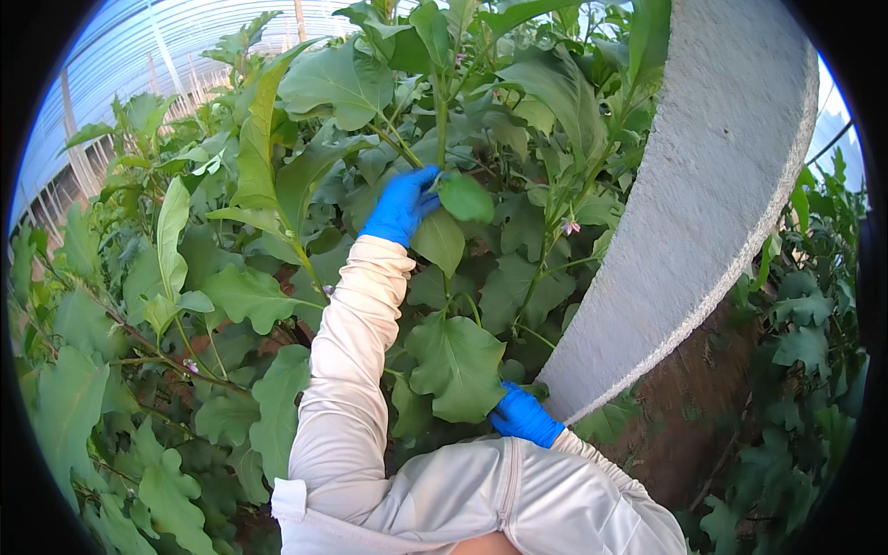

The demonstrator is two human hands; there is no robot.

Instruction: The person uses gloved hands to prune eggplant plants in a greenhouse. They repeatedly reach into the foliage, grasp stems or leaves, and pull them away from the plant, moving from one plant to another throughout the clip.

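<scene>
My left hand (404, 205), in a blue glove, reaches up into a leafy plant that looks like eggplant. Its fingers curl at the green main stem (441, 128), beside a small rounded leaf (466, 198); whether they close on the stem is hidden. Lower down, my right hand (524, 415), also blue-gloved, is next to a broad lobed leaf (454, 368), close to the lower end of the concrete post. Its fingertips are partly out of sight among the foliage, and I cannot tell what they touch. Small pale purple flowers (570, 227) show on the plants.
A thick grey concrete post (694, 187) slants from the upper right down to my right hand. Brown soil (683, 402) lies to its right, with more plants (798, 430) beyond. Dense foliage (166, 409) fills the left, under a greenhouse roof (159, 48) of film and poles.
</scene>
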